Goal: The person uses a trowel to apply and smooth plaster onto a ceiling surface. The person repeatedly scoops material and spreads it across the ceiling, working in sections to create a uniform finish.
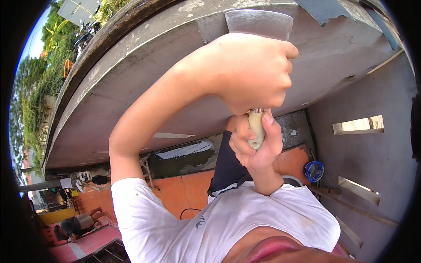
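Note:
A putty knife (256, 131) with a pale yellow handle and a broad metal blade is held upright in front of me. My left hand (256, 72) is closed in a fist around its upper part, knuckles to the right, hiding the lower blade. Below it, my right hand (258, 142) wraps the handle, thumb along its side. The handle's end shows between my fingers. The blade's wide edge lies in front of a grey plastered wall (175, 87), near its top. Whether it touches the wall, I cannot tell.
A blue-rimmed bucket (314, 171) stands at the right, beside a grey wall with slot openings (358, 125). A long wooden pole (351, 205) lies near it. Orange floor (184, 193) spreads below. Another person (79, 225) is at the far lower left.

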{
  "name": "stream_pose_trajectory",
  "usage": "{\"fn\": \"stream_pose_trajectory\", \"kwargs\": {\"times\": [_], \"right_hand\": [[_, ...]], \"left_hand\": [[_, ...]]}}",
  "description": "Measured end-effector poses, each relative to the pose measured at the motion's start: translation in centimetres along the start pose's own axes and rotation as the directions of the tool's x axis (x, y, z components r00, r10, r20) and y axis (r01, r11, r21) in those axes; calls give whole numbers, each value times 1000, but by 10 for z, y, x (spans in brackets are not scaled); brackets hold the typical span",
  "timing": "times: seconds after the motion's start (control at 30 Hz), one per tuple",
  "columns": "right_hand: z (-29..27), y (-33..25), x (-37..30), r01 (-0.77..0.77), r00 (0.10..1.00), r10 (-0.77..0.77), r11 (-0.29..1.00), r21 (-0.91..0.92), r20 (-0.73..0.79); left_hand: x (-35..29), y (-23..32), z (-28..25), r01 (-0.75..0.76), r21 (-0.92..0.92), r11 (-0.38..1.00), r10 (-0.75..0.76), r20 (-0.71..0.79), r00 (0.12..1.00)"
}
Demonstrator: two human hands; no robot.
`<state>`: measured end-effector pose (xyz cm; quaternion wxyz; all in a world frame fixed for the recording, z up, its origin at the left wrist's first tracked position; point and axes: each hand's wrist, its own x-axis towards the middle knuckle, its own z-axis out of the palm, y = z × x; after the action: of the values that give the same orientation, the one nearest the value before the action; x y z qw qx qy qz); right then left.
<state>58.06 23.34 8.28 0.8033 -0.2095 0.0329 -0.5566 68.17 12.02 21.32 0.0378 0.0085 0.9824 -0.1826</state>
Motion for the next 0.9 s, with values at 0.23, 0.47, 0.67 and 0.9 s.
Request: {"fn": "stream_pose_trajectory", "kwargs": {"times": [0.23,0.47,0.67,0.9], "right_hand": [[-2,-3,-3,-1,1000,1,1000,-18,-17],[-10,3,-5,-16,999,15,1000,-22,-40],[-3,8,-5,18,1000,-19,998,-55,-24],[5,-2,10,21,1000,-21,999,-48,-2]], "left_hand": [[3,1,5,2,-21,1000,-3,-47,999],[3,2,9,-13,-24,1000,13,2,1000],[0,1,7,-59,-35,998,57,-61,996],[-2,-14,-5,-47,28,998,49,-61,997]]}}
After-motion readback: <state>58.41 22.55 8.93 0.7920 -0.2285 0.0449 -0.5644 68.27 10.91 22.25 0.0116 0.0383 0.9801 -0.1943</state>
